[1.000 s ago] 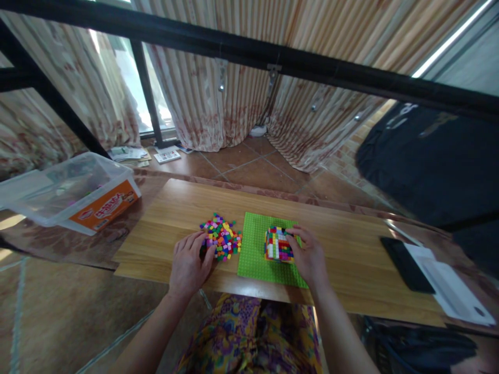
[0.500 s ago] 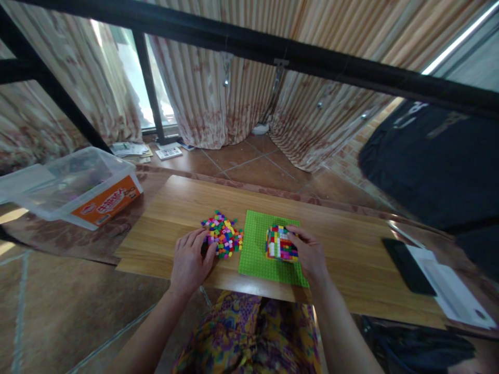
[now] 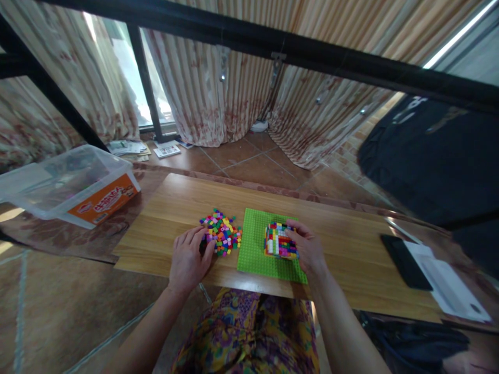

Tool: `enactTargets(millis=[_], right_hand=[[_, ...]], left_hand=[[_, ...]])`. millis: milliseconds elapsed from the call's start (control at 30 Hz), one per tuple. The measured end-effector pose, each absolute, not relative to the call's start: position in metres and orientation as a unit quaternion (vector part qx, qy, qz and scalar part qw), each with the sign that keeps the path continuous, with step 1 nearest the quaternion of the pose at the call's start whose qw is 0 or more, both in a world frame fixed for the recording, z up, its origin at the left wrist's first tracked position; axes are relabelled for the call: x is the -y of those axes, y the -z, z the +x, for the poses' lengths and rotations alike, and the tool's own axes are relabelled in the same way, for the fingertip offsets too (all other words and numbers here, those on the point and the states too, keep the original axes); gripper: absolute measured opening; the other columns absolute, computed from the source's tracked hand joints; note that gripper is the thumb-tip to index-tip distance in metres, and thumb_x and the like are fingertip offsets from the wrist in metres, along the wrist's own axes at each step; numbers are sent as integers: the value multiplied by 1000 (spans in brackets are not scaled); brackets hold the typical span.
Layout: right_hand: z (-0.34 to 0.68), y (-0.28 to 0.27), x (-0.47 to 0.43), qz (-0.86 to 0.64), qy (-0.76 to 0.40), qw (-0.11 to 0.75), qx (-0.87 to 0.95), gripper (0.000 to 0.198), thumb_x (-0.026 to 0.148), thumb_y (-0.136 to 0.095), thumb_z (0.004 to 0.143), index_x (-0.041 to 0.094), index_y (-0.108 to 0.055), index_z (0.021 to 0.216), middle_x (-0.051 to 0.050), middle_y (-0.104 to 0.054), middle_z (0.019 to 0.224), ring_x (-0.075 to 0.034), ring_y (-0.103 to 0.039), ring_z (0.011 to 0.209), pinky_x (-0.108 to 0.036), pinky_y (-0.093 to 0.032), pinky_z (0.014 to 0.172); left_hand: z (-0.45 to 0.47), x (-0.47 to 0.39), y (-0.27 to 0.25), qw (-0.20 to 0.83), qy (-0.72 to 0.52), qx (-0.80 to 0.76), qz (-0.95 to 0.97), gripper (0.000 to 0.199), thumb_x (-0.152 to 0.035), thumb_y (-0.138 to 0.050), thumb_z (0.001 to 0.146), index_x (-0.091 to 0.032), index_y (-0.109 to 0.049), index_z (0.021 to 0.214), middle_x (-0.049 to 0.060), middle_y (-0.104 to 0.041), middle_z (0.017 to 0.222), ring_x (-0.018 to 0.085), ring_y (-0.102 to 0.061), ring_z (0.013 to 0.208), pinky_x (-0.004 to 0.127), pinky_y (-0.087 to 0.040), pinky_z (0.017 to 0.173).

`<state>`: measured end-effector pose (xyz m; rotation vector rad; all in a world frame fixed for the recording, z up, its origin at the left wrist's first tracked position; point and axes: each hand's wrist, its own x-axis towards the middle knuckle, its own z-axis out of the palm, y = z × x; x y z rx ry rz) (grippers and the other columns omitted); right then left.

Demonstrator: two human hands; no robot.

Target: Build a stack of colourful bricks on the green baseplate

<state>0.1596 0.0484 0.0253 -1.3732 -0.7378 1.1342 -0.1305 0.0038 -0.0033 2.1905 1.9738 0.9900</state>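
A block built of many-coloured toy bricks (image 3: 277, 241) stands on a green studded baseplate (image 3: 251, 249). At the block's upper right corner is my right hand (image 3: 310, 246), its thumb and fingers closed together against the top edge. Whatever those fingertips pinch is hidden. Left of the baseplate lies a loose heap of small coloured bricks (image 3: 224, 236). My left hand (image 3: 191, 259) rests at the heap's left edge, fingers curved and touching the nearest bricks, thumb apart from them.
Both hands work over a wooden table (image 3: 156, 228). A clear plastic bin (image 3: 58, 182) with an orange label stands beyond its left end. A black phone-like slab (image 3: 405, 262) and a white tray-like box (image 3: 448, 285) lie at the right end.
The view has shifted slightly. My right fingers have moved a little at the block's upper right corner. My left hand stays by the loose bricks.
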Motion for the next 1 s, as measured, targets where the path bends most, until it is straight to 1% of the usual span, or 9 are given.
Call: enactTargets(millis=[133, 267, 433, 500, 600, 700, 767, 900, 1000], right_hand=[[157, -28, -49, -591, -474, 566, 326, 35, 29, -80, 56, 22, -74, 89, 3, -72, 74, -11, -63, 56, -25, -54, 53], [159, -27, -51, -594, -472, 566, 323, 38, 26, -81, 50, 21, -73, 87, 3, -71, 78, -10, -63, 59, -24, -54, 55], [165, -21, -49, -590, -472, 560, 339, 42, 34, -81, 54, 21, -71, 93, 2, -70, 80, -12, -64, 63, -26, -54, 59], [167, -22, -47, -604, -438, 564, 354, 41, 37, -79, 57, 20, -70, 94, 0, -70, 82, -14, -65, 67, -28, -54, 62], [166, -35, -42, -654, -328, 547, 407, 41, 40, -73, 66, 17, -70, 100, -6, -72, 92, -18, -66, 74, -33, -54, 68], [152, -56, -35, -665, -221, 500, 508, 34, 39, -64, 77, 16, -70, 102, -10, -72, 99, -22, -66, 85, -38, -52, 77], [134, -67, -28, -637, -187, 467, 584, 26, 36, -58, 84, 18, -72, 96, -9, -72, 100, -22, -66, 89, -38, -51, 83], [89, -68, -14, -549, -197, 353, 732, 22, 25, -51, 90, 21, -72, 95, -6, -72, 92, -20, -65, 90, -35, -48, 85], [64, -56, -11, -558, -192, 253, 766, 22, 18, -52, 89, 20, -71, 99, -8, -71, 98, -22, -64, 95, -35, -48, 87]], left_hand=[[-131, -4, 5, 8, -319, -633, 706, 32, -41, -52, 92, -20, -60, 115, 11, -67, 120, 27, -59, 114, 43, -42, 100], [-131, -5, 6, 3, -321, -631, 706, 33, -41, -52, 93, -18, -60, 115, 11, -67, 119, 27, -59, 112, 43, -42, 99], [-130, -5, 6, 8, -320, -635, 703, 33, -40, -52, 92, -18, -62, 114, 11, -68, 119, 27, -60, 111, 43, -42, 98], [-130, -5, 6, 12, -320, -636, 702, 34, -41, -53, 92, -18, -62, 115, 11, -68, 119, 27, -59, 112, 43, -42, 99], [-129, -5, 6, 15, -322, -637, 700, 34, -40, -53, 92, -17, -62, 115, 11, -67, 119, 27, -59, 113, 43, -42, 99], [-129, -4, 5, 17, -325, -638, 698, 33, -40, -53, 92, -18, -62, 115, 11, -67, 119, 27, -59, 113, 43, -42, 99], [-128, -3, 4, 19, -325, -638, 698, 33, -39, -53, 92, -18, -62, 115, 11, -67, 119, 27, -59, 113, 43, -42, 100], [-128, -2, 2, 26, -324, -642, 694, 32, -39, -53, 93, -18, -61, 116, 11, -67, 120, 26, -59, 114, 42, -42, 100], [-128, -2, 1, 33, -323, -644, 693, 32, -39, -52, 93, -19, -62, 116, 10, -67, 121, 26, -58, 114, 43, -41, 101]])
